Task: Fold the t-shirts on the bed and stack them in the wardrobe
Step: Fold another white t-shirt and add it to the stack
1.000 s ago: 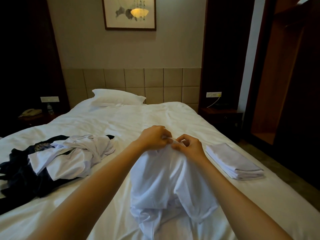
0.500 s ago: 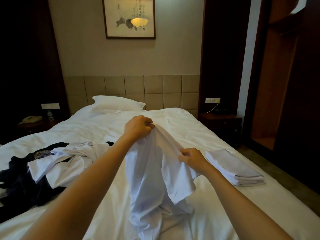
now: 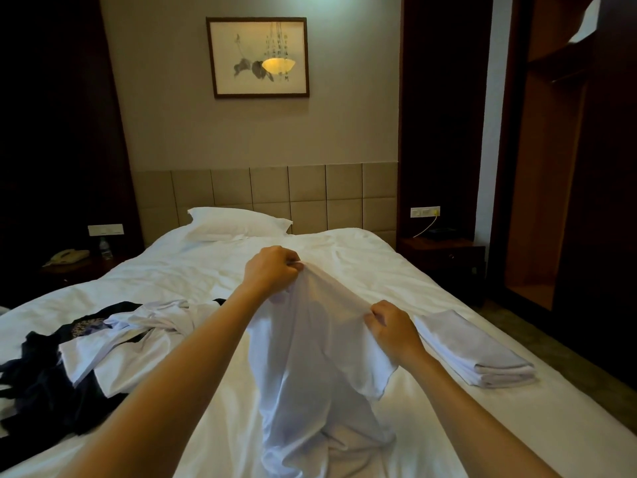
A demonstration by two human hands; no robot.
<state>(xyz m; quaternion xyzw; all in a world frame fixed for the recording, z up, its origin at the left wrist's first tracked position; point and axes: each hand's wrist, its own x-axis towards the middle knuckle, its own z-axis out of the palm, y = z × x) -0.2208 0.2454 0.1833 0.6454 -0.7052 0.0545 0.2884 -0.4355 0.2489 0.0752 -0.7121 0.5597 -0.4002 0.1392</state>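
Grip: a white t-shirt (image 3: 310, 367) is pinched along one upper edge by both hands, the fingers curled tightly on the cloth with no gap visible. The left hand (image 3: 272, 270) is held higher, towards the pillow end of the bed (image 3: 379, 270). The right hand (image 3: 393, 326) is held lower, towards the bed's wardrobe side. The edge is drawn taut between them, and the rest of the garment is hung down, its lower part crumpled on the middle of the bed. Which part of the shirt is gripped cannot be told.

Surroundings: a folded stack (image 3: 482, 353) is laid near the bed's wardrobe-side edge, and an unfolded heap (image 3: 113, 343) of white and dark garments is spread on the bed's opposite side. The wardrobe (image 3: 551, 201) is seen beyond the bed.

Risks, as judged: should a mismatched pair of points be held, the shirt is likely to be laid down twisted and a crooked fold produced. The bunched lower part may be trapped underneath when the cloth is spread, so that creases are folded in. Thin cloth may be lost from a slackened pinch. The folded stack may be disturbed by a wide sweep towards that edge.
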